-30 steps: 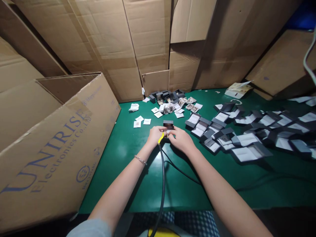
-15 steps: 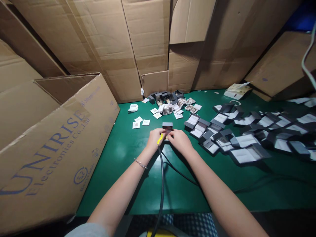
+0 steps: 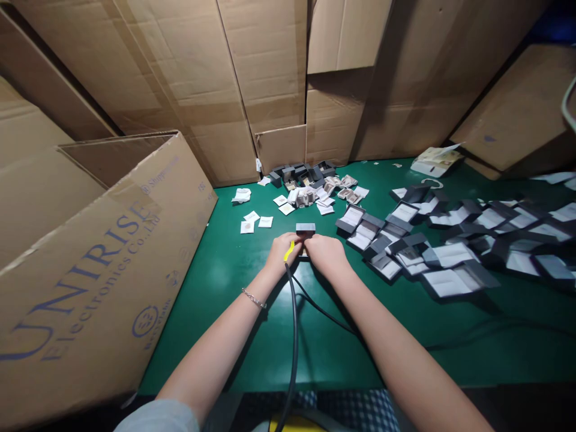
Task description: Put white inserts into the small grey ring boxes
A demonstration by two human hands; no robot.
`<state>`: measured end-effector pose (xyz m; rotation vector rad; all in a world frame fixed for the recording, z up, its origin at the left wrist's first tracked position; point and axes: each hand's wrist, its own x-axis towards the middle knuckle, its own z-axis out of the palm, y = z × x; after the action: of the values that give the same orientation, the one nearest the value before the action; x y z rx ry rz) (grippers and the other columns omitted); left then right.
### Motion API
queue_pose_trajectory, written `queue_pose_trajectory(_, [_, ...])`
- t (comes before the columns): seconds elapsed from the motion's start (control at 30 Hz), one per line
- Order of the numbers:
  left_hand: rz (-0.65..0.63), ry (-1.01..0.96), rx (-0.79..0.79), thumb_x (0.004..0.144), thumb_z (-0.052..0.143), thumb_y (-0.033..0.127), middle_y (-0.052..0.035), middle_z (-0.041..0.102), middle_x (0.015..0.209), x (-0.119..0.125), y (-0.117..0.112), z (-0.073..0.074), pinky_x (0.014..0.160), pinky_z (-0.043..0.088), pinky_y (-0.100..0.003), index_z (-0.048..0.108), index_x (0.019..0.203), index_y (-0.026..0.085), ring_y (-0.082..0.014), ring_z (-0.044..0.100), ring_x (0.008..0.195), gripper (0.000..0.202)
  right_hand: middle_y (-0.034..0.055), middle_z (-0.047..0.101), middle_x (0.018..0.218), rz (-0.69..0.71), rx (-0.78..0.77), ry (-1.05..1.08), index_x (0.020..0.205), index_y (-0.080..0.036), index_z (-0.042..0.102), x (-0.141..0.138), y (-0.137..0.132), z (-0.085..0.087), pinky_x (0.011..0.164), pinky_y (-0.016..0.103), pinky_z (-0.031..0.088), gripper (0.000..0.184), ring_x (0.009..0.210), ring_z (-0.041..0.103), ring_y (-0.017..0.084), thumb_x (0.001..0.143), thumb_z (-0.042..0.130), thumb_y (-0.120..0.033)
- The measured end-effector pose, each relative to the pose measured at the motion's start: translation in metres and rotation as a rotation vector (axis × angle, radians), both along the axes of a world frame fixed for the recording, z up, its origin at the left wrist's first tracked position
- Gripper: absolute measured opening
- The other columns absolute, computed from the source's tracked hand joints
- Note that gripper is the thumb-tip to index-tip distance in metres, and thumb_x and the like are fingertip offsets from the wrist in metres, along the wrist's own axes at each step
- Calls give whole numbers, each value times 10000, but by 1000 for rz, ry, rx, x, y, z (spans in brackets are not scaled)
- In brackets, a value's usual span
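A small dark hinged box (image 3: 305,228) stands on the green table with its lid raised. My left hand (image 3: 281,251) holds its left side, the fingers closed together. From the right, my right hand (image 3: 327,255) grips the same box, with its fingertips over the opening. Between the hands a bit of the light lower part shows; the rest of the inside is hidden. A yellow strip (image 3: 289,251) lies at my left hand, and a black cable (image 3: 295,330) runs from it toward me.
Open dark boxes with white linings (image 3: 450,282) spread over the right side. Closer to the back are small dark boxes (image 3: 299,174), pale inserts (image 3: 304,197) and white paper squares (image 3: 265,222). A large cardboard carton (image 3: 112,270) stands left; cardboard (image 3: 279,78) walls the back.
Both hands stay at the small box. My right hand has shifted slightly up and inward, covering more of the opening. The view has tilted a little.
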<state>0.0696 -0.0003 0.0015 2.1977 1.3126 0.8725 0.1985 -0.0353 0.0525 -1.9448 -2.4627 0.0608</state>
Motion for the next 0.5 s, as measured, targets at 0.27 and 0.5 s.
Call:
queue_pose_trajectory(0.27, [-19, 0, 4, 792, 485, 167, -27, 691, 962, 0, 1, 0, 843, 459, -253, 698, 914, 207, -155, 610, 920, 248, 136, 683, 886, 11, -54, 38, 882, -142, 668, 5, 5, -2, 710, 274, 463, 280, 829, 648, 215, 872, 401, -226])
queue_pose_trajectory(0.5, [2, 18, -48, 797, 485, 199, -29, 689, 979, 1, 1, 0, 861, 448, -258, 697, 909, 204, -160, 608, 933, 240, 98, 681, 881, 7, -110, 72, 886, -209, 680, 13, 8, -1, 694, 265, 435, 283, 838, 632, 204, 868, 410, -294])
